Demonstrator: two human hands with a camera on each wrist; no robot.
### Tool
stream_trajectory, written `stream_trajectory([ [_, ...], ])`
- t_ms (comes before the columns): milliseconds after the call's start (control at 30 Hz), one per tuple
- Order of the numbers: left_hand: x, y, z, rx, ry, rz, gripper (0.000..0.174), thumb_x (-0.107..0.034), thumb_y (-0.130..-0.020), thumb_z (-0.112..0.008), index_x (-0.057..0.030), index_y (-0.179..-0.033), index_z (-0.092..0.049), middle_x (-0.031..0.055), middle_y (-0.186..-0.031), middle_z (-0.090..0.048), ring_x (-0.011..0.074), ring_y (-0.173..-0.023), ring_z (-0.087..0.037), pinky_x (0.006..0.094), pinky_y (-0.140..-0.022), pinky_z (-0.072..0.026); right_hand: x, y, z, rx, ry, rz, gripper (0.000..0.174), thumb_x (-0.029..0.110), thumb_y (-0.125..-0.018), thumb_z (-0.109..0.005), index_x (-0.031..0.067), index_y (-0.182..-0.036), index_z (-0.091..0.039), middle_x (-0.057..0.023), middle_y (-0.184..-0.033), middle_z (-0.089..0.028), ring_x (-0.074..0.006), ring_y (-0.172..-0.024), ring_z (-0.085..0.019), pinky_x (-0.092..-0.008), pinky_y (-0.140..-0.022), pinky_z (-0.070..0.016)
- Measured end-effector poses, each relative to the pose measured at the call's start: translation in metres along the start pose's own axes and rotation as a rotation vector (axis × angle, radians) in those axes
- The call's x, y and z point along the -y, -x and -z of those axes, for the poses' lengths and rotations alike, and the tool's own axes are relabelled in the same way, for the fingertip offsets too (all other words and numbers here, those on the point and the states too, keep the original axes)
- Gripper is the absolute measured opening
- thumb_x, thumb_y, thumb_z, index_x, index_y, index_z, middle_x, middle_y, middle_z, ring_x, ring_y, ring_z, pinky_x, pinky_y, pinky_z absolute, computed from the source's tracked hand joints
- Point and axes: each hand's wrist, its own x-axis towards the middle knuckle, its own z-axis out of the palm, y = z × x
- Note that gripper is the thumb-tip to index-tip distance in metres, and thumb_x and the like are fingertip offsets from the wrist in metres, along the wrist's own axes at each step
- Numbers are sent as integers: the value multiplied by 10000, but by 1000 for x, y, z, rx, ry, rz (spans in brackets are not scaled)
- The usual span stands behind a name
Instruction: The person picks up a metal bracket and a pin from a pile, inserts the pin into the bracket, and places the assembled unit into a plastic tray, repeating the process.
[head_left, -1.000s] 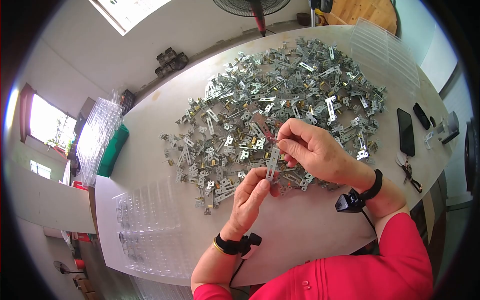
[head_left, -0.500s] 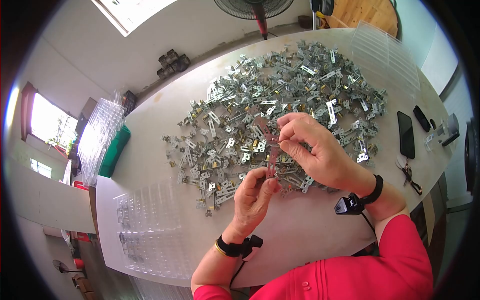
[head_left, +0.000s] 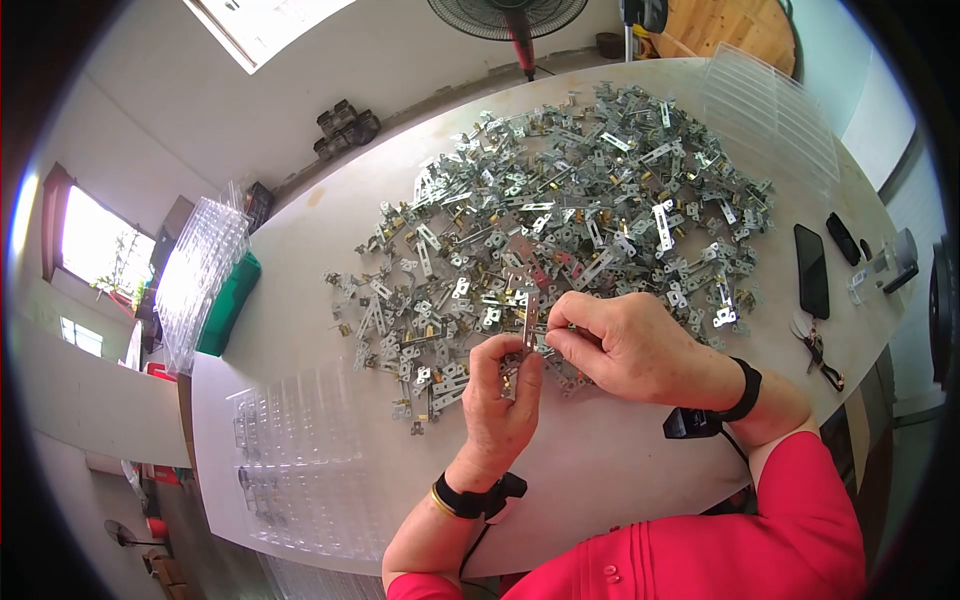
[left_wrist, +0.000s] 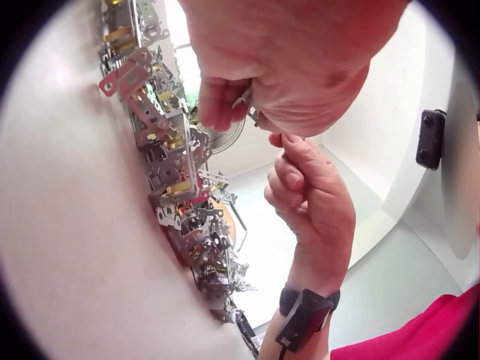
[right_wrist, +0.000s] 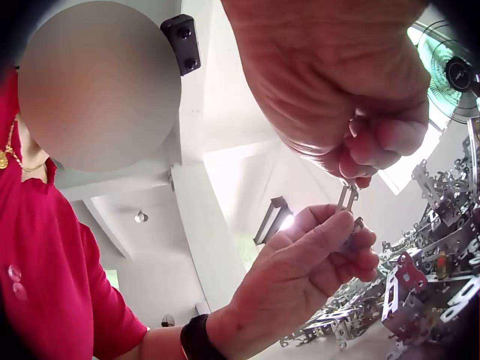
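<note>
My left hand pinches a slotted metal bracket between thumb and fingers, its long strip standing up over the near edge of the pile. My right hand is right beside it, its thumb and forefinger pinched close to the bracket's side; fingers mostly hide the small part between them. In the right wrist view the bracket rises from the left fingers to the right fingertips. Behind both hands spreads a wide pile of metal brackets, some with brass-coloured pieces.
Clear plastic trays lie at the left front, and another clear tray is at the back right. A phone and a pair of pliers lie right of the pile. A green bin stands at the left edge.
The right hand has moved down from the bracket's top to its side, fingers curling further in. The left hand has shifted slightly left with the bracket, which now stands more upright.
</note>
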Motion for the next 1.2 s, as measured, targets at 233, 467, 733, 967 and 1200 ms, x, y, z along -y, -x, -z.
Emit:
stream_trajectory([
  [233,0,1,-3,-27,-35,-50,321,-13,-922,-723,-19,-1181,-532,104,-1038,-619,181,-865,-634,305,-777,-527,-1,4,-8,50,-27,67,138,168,-962,-642,51,-962,-569,-180,-691,-643,-406,-674,-665,-483,-577,-510],
  [467,-1,0,-3,16,-41,-71,322,7,-921,-713,-18,-1183,-527,103,-1040,-615,180,-866,-624,303,-778,-523,-4,2,-4,147,-80,40,145,160,-957,-640,35,-954,-567,-197,-703,-642,-431,-691,-657,-493,-597,-500],
  [733,2,2,0,69,311,177,226,2,-987,-635,-19,-1183,-524,66,-1053,-618,116,-909,-612,279,-785,-518,2,-4,19,18,-16,-3,87,113,-967,-628,36,-950,-593,-190,-868,-661,-394,-806,-668,-449,-660,-511],
  [967,-14,-5,6,404,715,221,200,23,-1029,-533,-23,-1220,-497,75,-1092,-599,149,-980,-642,307,-852,-535,-14,-9,5,-91,-644,-17,63,37,-1024,-584,32,-1086,-594,-61,-1103,-633,-140,-980,-649,-290,-807,-546],
  [1200,-20,-12,5,432,715,276,201,-53,-1022,-585,-39,-1191,-476,48,-1079,-563,100,-956,-601,281,-839,-514,-4,-7,10,-70,-619,-78,119,129,-1067,-556,17,-1067,-595,-24,-940,-646,-87,-855,-642,-250,-757,-550],
])
